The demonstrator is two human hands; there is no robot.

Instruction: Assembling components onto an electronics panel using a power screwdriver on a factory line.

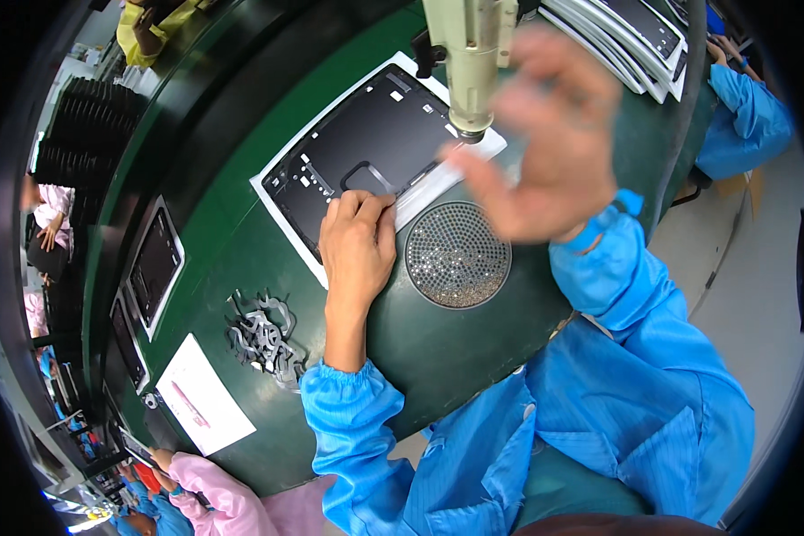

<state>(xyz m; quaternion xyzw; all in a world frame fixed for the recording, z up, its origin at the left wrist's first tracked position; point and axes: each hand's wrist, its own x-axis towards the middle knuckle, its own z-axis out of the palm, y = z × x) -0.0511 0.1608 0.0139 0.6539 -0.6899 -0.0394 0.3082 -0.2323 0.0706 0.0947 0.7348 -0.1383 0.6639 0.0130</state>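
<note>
Resting the left hand (pixel 357 239), with bunched fingertips, on the near edge of a thin black rectangular panel (pixel 341 134) set on white sheeting (pixel 429 192); cannot tell whether pinching. Holding up the blurred right hand (pixel 554 161), with fingers apart, beside a cream cylindrical tool (pixel 470 67).

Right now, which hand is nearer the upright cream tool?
Right. The right hand, blurred, is close to the cream tool, on its right; the left hand is farther off, lower left of it, at the edge of the black panel.
</note>
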